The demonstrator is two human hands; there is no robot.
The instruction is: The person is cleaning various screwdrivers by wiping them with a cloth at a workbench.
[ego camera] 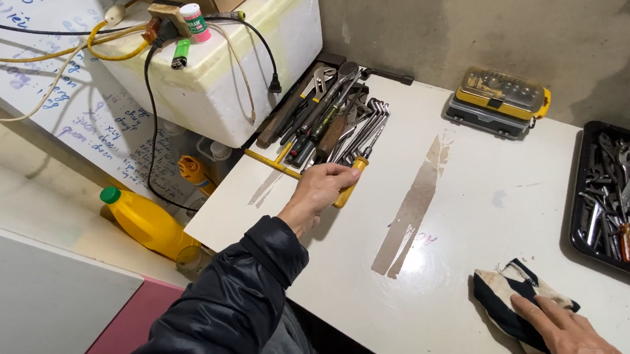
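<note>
My left hand (323,191) reaches across the white table (480,210) and closes around a yellow-handled tool (350,184) at the edge of a pile of hand tools (329,117) lying in the table's far left corner. My right hand (562,326) rests flat, fingers apart, on a dark blue and white cloth (511,292) near the front right of the table. A dark padded sleeve covers my left arm.
A black tray (589,180) full of wrenches sits at the right edge. A yellow and grey bit case (498,101) stands at the back by the wall. A white foam box (226,65) with cables, a yellow bottle (144,220) and a written-on board lie left.
</note>
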